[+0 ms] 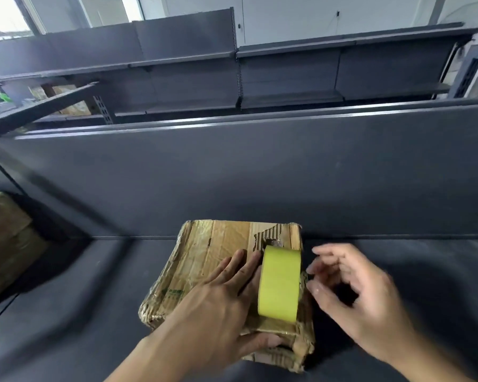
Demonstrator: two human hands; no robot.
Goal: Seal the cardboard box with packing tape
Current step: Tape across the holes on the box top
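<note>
We press our left hand (218, 301) flat on the cardboard box (202, 260), which sits on the dark shelf (80, 299), fingers spread and gripping nothing, likely to steady it. The tape roll (279, 282) stands on edge on the box. Our right hand (353, 296), fingers loosely curled and empty, hovers just beside the roll, probably reaching for it.

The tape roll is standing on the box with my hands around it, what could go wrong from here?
1. The yellow tape roll stands on its edge on the box, near the right side. The right hand is open and apart from it, so it might roll or tip off.
2. The box top is torn and ragged, so tape may stick poorly there.
3. Only the left hand lies flat on the box; pulling tape could shift it on the smooth dark shelf.
</note>
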